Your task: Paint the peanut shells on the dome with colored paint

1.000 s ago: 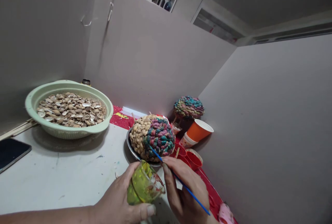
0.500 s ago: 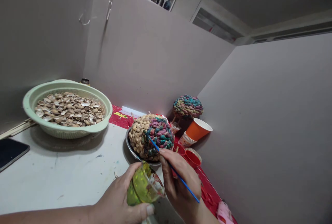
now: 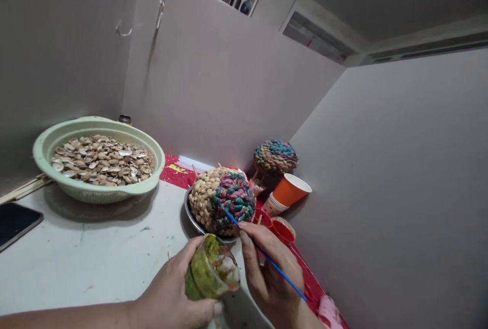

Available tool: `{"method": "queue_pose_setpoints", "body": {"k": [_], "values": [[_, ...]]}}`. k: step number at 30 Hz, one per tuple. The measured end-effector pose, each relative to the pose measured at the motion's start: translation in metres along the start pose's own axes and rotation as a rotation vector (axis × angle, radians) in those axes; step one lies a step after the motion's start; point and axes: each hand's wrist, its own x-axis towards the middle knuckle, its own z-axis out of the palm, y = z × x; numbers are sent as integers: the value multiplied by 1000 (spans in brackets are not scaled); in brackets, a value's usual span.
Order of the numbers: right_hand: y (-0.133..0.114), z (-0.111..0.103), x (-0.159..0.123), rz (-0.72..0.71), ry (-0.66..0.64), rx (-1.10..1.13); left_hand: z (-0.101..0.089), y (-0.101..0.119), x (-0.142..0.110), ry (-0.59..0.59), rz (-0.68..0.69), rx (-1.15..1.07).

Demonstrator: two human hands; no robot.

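My left hand (image 3: 173, 293) is wrapped round a small clear cup (image 3: 211, 273) smeared with yellow-green paint, held near the table's front edge. My right hand (image 3: 269, 273) pinches a thin blue paintbrush (image 3: 267, 258); its tip touches a ball covered in shells (image 3: 223, 201), part plain tan, part painted pink, teal and blue. The ball rests in a metal bowl (image 3: 190, 217) just beyond both hands.
A pale green colander (image 3: 95, 189) full of shells stands at the left. A dark phone (image 3: 15, 222) lies at the far left edge. A second painted ball (image 3: 275, 156), stacked orange paper cups (image 3: 290, 191) and small red cups (image 3: 282, 230) sit by the right wall.
The brush tip slid back down and right on the ball. The left hand tilted the paint cup a little, showing more of its inside.
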Motion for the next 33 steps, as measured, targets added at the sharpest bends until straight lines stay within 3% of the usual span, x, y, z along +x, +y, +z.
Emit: {"method": "queue_pose_setpoints", "body": {"k": [3, 7, 11, 13, 20, 33], "values": [[-6, -14, -1, 107, -20, 89, 0, 4, 0, 33, 13, -31], [-19, -41, 12, 256, -18, 172, -1, 1, 0, 141, 36, 89], [-29, -57, 32, 195, -314, 318, -2, -2, -2, 207, 98, 199], [-31, -57, 37, 113, -402, 330, -3, -2, -4, 225, 176, 250], [-29, -47, 32, -51, -460, 213, -6, -7, -9, 303, 556, 444], [-34, -34, 14, -177, -482, 87, -6, -11, -13, 297, 667, 518]]}}
